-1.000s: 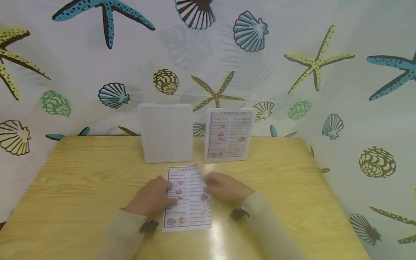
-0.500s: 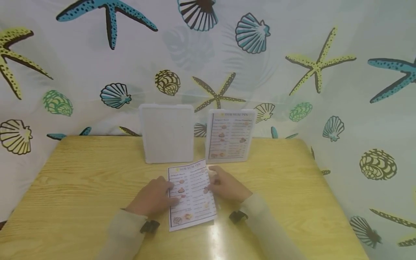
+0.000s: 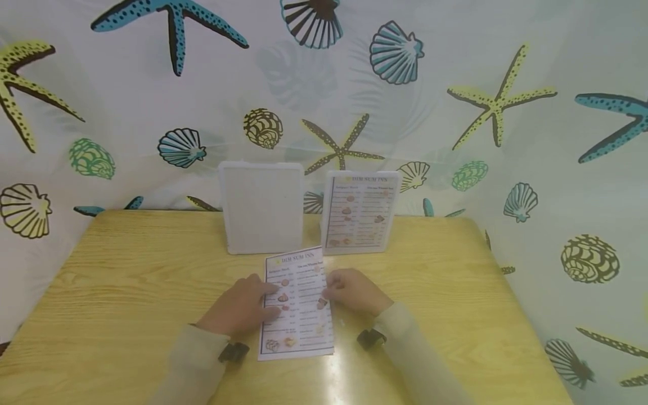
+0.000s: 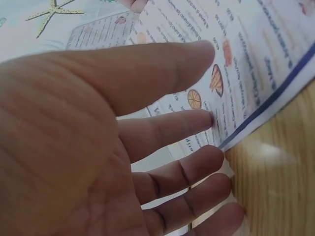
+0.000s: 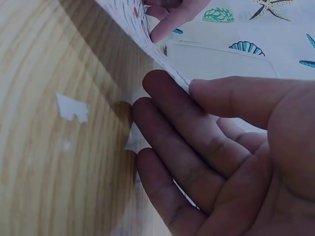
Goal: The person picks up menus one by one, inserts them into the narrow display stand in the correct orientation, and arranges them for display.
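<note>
Head: right fingers (image 3: 338, 287) pinch menu (image 3: 300, 323); stand (image 3: 360, 250) holds another (image 3: 361, 211).

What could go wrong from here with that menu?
The right hand pinches only the edge of the Dim Sum Inn menu sheet, so it could slip or crease. Its top looks close to the upright menu display, so raising it might bump that. A paper scrap lies on the table and might cling to the sheet.
</note>
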